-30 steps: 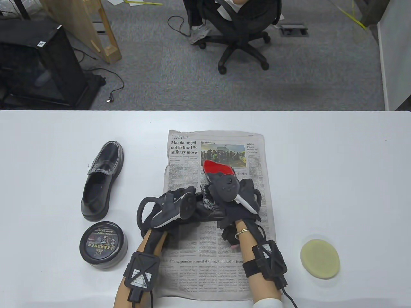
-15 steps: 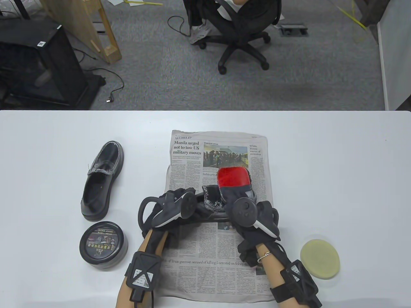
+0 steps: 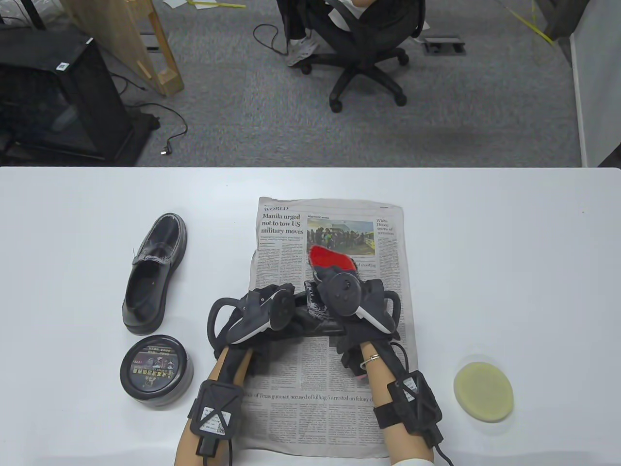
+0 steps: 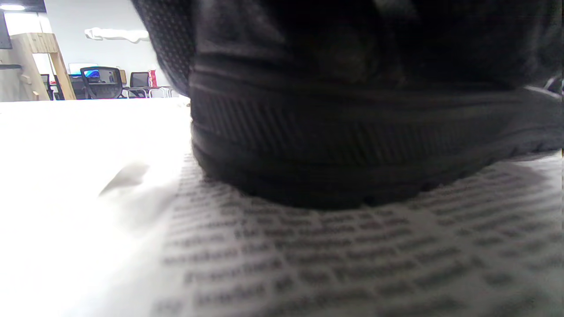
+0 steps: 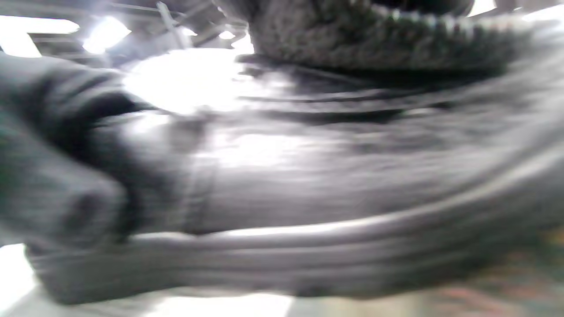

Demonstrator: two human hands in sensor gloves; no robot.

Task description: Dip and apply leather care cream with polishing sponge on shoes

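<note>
A black leather shoe point(image 3: 318, 318) lies on the newspaper point(image 3: 281, 242) in the table view. My left hand point(image 3: 269, 310) grips it at its left end and holds it down. My right hand point(image 3: 337, 281) holds a red-faced polishing sponge point(image 3: 330, 258) and presses it on the shoe's upper. The left wrist view shows the shoe's ribbed sole point(image 4: 352, 154) on the newsprint point(image 4: 308, 264). The right wrist view shows blurred shiny black leather point(image 5: 286, 198). The round black cream tin point(image 3: 154, 370) stands closed at the left.
A second black shoe point(image 3: 154, 272) lies on the white table point(image 3: 509, 242) left of the newspaper, just above the tin. A round pale yellow pad point(image 3: 483, 391) lies at the right near the front edge. An office chair point(image 3: 364, 53) stands on the floor beyond the table.
My right hand swung right with the red sponge half a second ago and has now swept back left across the shoe. The newspaper shifted slightly. My left hand has stayed on the shoe.
</note>
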